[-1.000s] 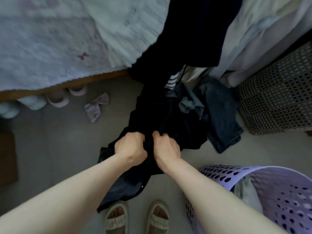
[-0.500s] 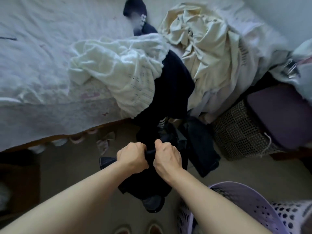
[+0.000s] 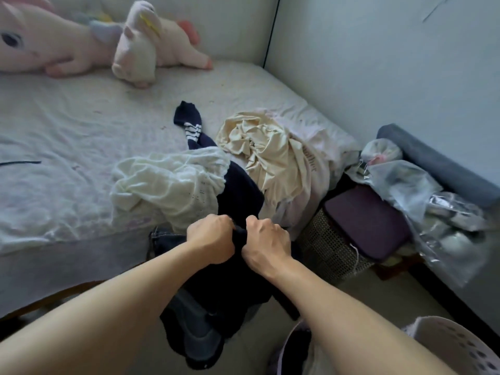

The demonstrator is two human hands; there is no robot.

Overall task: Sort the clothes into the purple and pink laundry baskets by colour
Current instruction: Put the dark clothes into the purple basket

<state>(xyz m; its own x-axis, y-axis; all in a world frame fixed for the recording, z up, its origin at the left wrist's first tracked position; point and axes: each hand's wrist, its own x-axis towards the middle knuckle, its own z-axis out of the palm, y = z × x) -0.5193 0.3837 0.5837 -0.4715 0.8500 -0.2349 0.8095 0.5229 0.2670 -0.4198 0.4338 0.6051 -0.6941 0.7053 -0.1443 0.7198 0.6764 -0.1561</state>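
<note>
My left hand [image 3: 212, 238] and my right hand [image 3: 266, 243] grip a bundle of dark navy clothes [image 3: 216, 301], held up side by side in front of the bed; the bundle hangs down below my fists. More dark cloth [image 3: 239, 193] drapes over the bed's edge behind my hands, with a navy striped sock [image 3: 189, 123] above it. A white knit garment [image 3: 167, 185] and a cream garment [image 3: 267, 155] lie on the bed. At the bottom right a basket rim [image 3: 449, 336] with round holes shows, and a purple rim [image 3: 293, 331] lies under my right forearm.
The bed [image 3: 67, 136] fills the left, with pink plush toys [image 3: 81, 41] at its far side. A woven hamper [image 3: 332, 250] with a dark purple cushion [image 3: 365, 220] stands right of the bed, next to plastic bags [image 3: 433, 201]. A wall lies beyond.
Both hands have risen with the dark bundle, lifting it off the floor pile. The view has tilted up from the floor to the bed and wall.
</note>
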